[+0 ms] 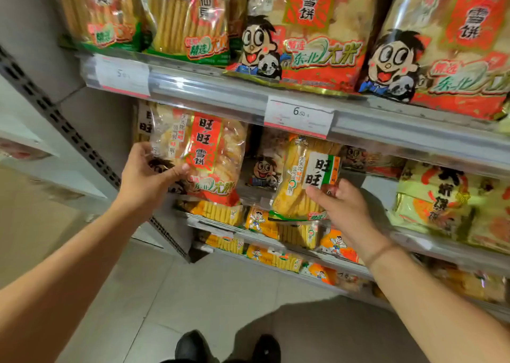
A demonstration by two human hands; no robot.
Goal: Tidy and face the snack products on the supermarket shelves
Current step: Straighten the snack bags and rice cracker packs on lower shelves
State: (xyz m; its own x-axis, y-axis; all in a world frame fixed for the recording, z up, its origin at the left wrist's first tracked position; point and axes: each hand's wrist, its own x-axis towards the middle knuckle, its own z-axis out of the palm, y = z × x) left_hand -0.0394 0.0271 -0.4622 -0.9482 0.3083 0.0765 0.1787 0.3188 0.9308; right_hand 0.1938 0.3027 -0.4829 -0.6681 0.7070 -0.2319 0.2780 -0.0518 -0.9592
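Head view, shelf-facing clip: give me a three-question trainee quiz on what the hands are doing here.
1. True or false: the left hand grips the red-labelled rice cracker bag.
2. Which pack do the right hand's fingers touch? A) the yellow pack with the green-edged label B) a large cartoon-face bag on the upper shelf C) an orange pack on the lower shelf
3. Fill in: the price tag above the right hand reads ___.

Key: 1 true; 2 A; 3 6.50
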